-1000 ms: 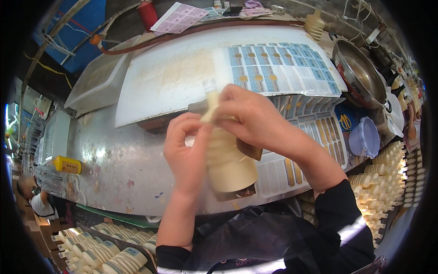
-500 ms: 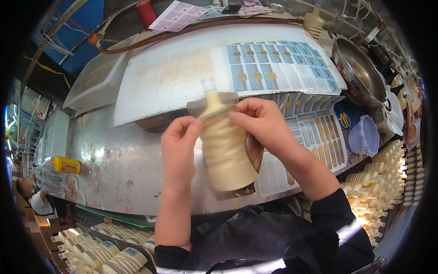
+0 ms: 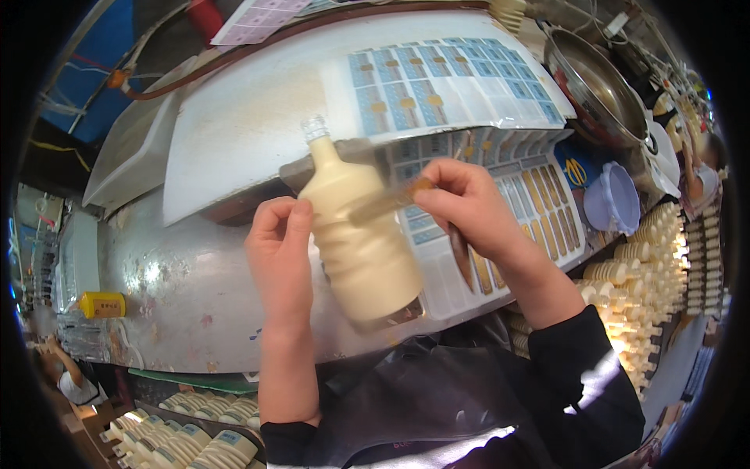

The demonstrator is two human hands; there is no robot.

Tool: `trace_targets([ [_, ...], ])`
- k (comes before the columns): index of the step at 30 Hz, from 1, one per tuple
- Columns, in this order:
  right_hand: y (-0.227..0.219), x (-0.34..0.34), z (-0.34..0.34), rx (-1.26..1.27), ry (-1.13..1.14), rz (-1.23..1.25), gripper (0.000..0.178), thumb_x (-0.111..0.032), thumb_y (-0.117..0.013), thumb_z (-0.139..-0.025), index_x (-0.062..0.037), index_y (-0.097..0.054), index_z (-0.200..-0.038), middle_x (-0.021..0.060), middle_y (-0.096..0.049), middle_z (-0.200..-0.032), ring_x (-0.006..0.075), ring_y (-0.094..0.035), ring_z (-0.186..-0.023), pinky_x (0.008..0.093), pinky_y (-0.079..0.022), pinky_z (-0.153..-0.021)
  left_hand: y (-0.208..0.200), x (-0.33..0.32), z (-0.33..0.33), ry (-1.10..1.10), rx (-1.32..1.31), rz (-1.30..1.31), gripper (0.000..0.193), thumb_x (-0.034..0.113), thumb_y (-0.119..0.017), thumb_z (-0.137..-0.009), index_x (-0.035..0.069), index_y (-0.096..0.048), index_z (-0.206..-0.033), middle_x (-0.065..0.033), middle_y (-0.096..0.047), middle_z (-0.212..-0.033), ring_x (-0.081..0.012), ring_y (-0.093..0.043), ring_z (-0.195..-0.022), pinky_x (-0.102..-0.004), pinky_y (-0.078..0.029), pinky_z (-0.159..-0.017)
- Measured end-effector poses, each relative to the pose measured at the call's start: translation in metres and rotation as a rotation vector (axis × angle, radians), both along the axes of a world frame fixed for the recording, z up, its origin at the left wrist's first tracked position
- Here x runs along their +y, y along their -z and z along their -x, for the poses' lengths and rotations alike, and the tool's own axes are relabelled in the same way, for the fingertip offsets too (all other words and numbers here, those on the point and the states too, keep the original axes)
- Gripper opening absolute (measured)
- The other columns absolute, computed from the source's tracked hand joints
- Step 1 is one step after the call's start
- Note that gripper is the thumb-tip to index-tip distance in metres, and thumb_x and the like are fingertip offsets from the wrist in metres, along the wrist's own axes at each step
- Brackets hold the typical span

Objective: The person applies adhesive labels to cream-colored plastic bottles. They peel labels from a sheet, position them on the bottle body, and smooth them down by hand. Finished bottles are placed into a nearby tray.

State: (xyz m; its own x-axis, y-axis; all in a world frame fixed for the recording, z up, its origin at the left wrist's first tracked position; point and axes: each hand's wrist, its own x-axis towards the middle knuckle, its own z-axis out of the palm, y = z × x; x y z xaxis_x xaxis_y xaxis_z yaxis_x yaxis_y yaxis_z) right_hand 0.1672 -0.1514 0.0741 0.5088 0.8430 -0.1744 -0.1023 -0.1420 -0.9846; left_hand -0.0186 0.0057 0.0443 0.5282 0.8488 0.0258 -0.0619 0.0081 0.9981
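A cream-coloured plastic bottle (image 3: 355, 234) with a clear threaded neck and wavy sides lies tilted before me, neck pointing away, on a dark support (image 3: 301, 173). My right hand (image 3: 473, 205) pinches one end of a narrow brownish label strip (image 3: 383, 205), smeared by motion, across the bottle's shoulder. A brown, pointed flat tool (image 3: 461, 258) sticks out below the right palm. At the bottle's left side, my left hand (image 3: 280, 242) has curled fingers, with the thumb tip against the bottle's edge; whether anything is pinched there is hidden.
Label sheets (image 3: 422, 90) cover the white board (image 3: 242, 125); gold and silver labels (image 3: 539, 199) lie right of the bottle. Beyond are a lilac bucket (image 3: 612, 199) and metal pan (image 3: 598, 78). A yellow container (image 3: 101, 305) stands left. Many bottles (image 3: 625, 289) fill the lower corners.
The strip, stretched between both hands before, now slants up from the bottle to my right hand. My hands have moved apart, and the whole view has shifted.
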Motion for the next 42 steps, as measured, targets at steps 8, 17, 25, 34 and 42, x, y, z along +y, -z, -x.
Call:
trace_targets([
  [8,0.055,-0.093,-0.025,-0.25,-0.405,0.499,0.023,-0.023,-0.072,-0.085,-0.0011,-0.07,-0.078,0.0076,-0.066,-0.067,0.0187,-0.067,-0.067,0.0366,-0.05,-0.062,0.029,-0.046,0.018,0.059,0.297,-0.231,0.093,0.022,-0.082,-0.073,0.002,-0.035,-0.151,-0.0185,-0.038,-0.144,-0.0334,-0.043,-0.133,-0.047,-0.043,-0.109],
  [17,0.084,-0.106,0.002,-0.845,-0.24,0.622,0.027,-0.03,-0.077,-0.082,-0.0038,-0.072,-0.086,0.0161,-0.073,-0.084,0.0368,-0.07,-0.08,0.0445,-0.055,-0.071,0.055,-0.089,0.039,0.035,0.53,-0.878,0.116,0.033,-0.096,-0.062,0.003,-0.03,-0.152,-0.0227,-0.03,-0.154,-0.0408,-0.036,-0.141,-0.0517,-0.035,-0.116],
  [25,0.079,-0.104,-0.018,-0.655,-0.013,0.379,0.026,-0.023,-0.065,-0.092,-0.0005,-0.074,-0.102,0.0202,-0.073,-0.095,0.0403,-0.069,-0.091,0.0459,-0.054,-0.081,0.067,-0.078,0.055,0.075,-0.015,-0.075,0.098,0.033,-0.087,-0.08,0.006,-0.033,-0.157,-0.0136,-0.042,-0.156,-0.0322,-0.049,-0.138,-0.0451,-0.043,-0.114],
  [34,0.099,-0.084,0.006,-1.056,-0.123,0.581,0.038,-0.01,-0.065,-0.089,0.0019,-0.066,-0.125,0.0203,-0.068,-0.096,0.0401,-0.069,-0.085,0.0469,-0.056,-0.077,0.062,-0.063,0.066,0.228,-0.815,0.763,0.093,0.051,-0.079,-0.085,0.024,-0.033,-0.16,-0.0118,-0.034,-0.164,-0.0464,-0.034,-0.147,-0.0499,-0.051,-0.11],
  [42,0.099,-0.09,0.019,-1.206,-0.203,0.622,0.052,-0.003,-0.063,-0.082,0.0043,-0.06,-0.133,0.0186,-0.067,-0.096,0.0367,-0.071,-0.081,0.0444,-0.057,-0.072,0.062,-0.065,0.063,0.276,-0.882,0.801,0.086,0.047,-0.078,-0.087,0.025,-0.036,-0.159,-0.0112,-0.032,-0.165,-0.045,-0.031,-0.15,-0.049,-0.048,-0.114],
])
